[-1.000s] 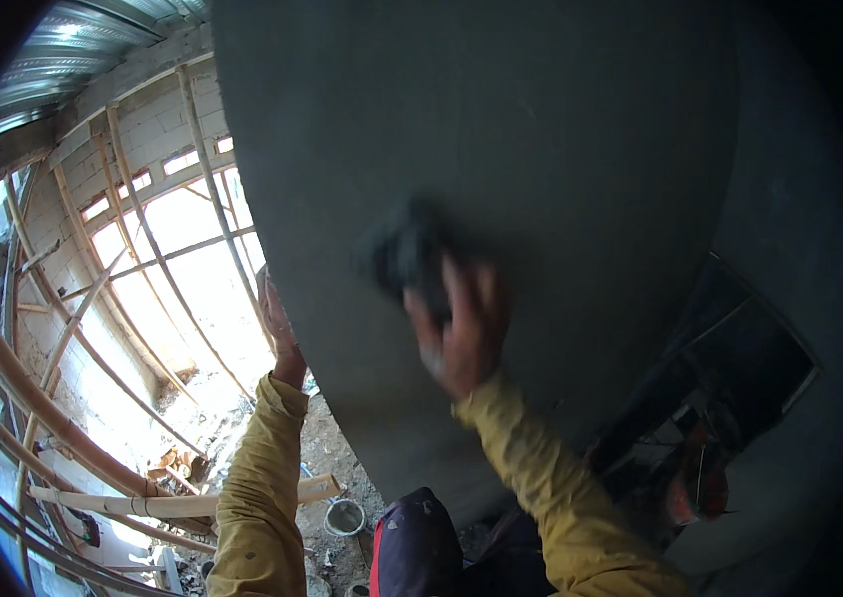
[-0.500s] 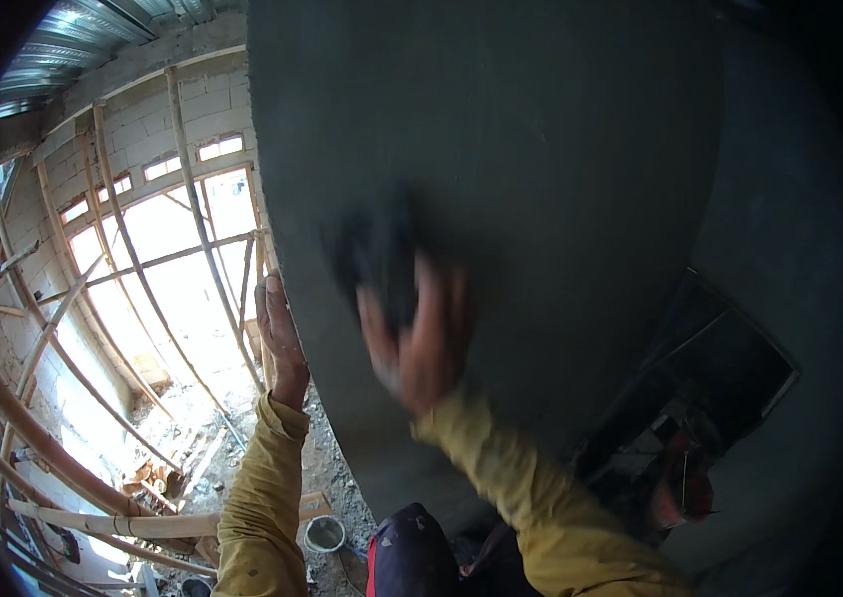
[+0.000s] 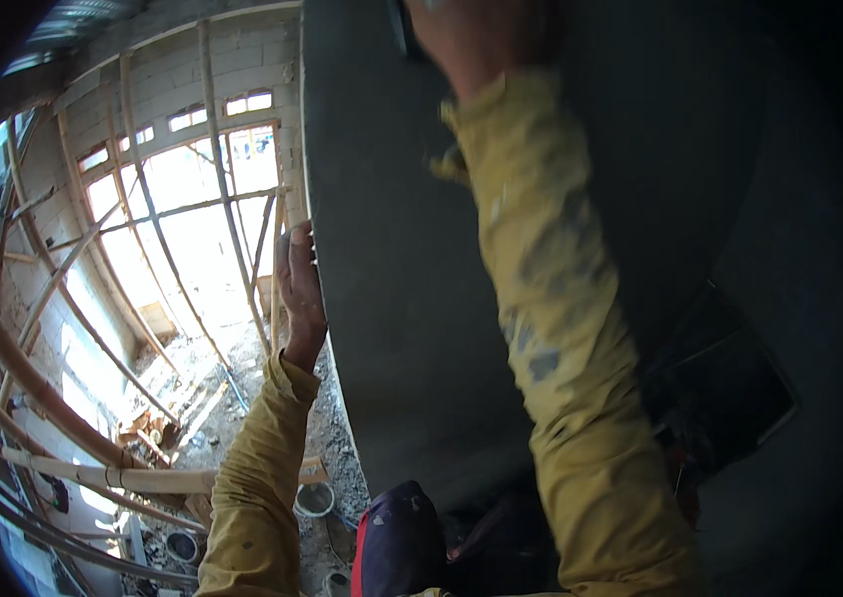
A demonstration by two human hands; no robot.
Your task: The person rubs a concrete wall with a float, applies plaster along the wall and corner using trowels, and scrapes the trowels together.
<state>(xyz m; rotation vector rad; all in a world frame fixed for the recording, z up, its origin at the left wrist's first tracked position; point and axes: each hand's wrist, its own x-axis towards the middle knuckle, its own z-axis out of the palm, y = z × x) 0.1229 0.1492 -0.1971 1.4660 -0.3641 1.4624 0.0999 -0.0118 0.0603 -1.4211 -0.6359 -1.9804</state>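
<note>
While both arms are raised against the grey plastered wall [image 3: 392, 298], the left hand [image 3: 300, 289] rests flat on the wall's left edge, fingers [image 3: 297, 244] extended upward and together, palm toward the plaster, nothing gripped. Right hand [image 3: 461, 35] is at the top of frame, far up the wall face, blurred and partly cut off by the frame edge; cannot tell how far its fingers are open. A dark object [image 3: 404, 25] shows just left of that hand at the top edge, touching or just beside it, but too little is visible to say what it is or whether it is held. Both forearms wear yellow sleeves [image 3: 561, 328] w/ grey smears; right sleeve runs up the middle of the picture, left sleeve comes from the lower edge to the wall's corner. Wall surface: smooth, wet-looking grey, filling centre and right. Left of wall: bamboo scaffold poles [image 3: 143, 229] in front of a block wall w/ bright window openings [image 3: 193, 179]. Below, on the rubble-strewn floor [image 3: 212, 388]: a small round bucket [image 3: 314, 499] near the left elbow, a second bucket [image 3: 183, 545] farther left. Dark red-edged item [image 3: 397, 537] at bottom centre, identity unclear.
</note>
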